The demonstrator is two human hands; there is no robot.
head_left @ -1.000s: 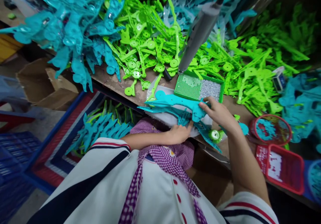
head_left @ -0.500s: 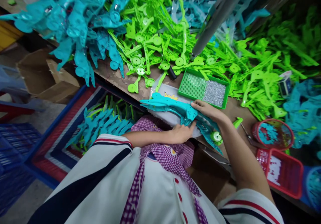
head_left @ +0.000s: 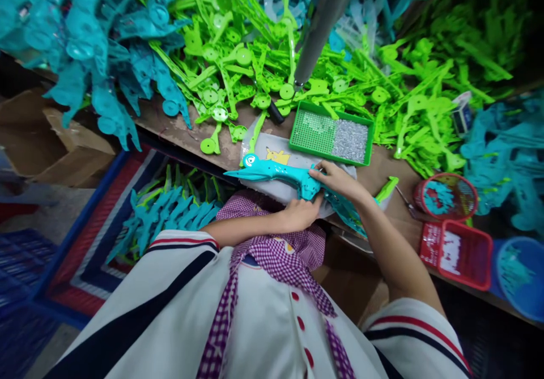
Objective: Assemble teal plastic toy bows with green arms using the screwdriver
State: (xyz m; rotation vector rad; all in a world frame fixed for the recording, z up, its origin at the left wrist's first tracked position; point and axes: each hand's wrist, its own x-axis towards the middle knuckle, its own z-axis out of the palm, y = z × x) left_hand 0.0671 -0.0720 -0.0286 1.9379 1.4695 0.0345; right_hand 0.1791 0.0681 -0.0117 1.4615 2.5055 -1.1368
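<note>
Our left hand (head_left: 302,213) and right hand (head_left: 335,178) both grip a glossy teal plastic toy (head_left: 276,173) at the worktop's (head_left: 187,132) near edge; behind, a green tray (head_left: 331,140) holds silvery screws.

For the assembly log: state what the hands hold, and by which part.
Both hands grip a teal plastic toy piece at its right end: right hand on top, left hand beneath.

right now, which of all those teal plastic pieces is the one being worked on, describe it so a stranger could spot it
Start at the green tray of small silvery bits on the wooden workbench. Just in front of it, on a pale sheet, lies a long teal plastic piece with a white ring at its left end. Unlike the heaped teal parts, it lies alone, gripped by the left hand and right hand.
</note>
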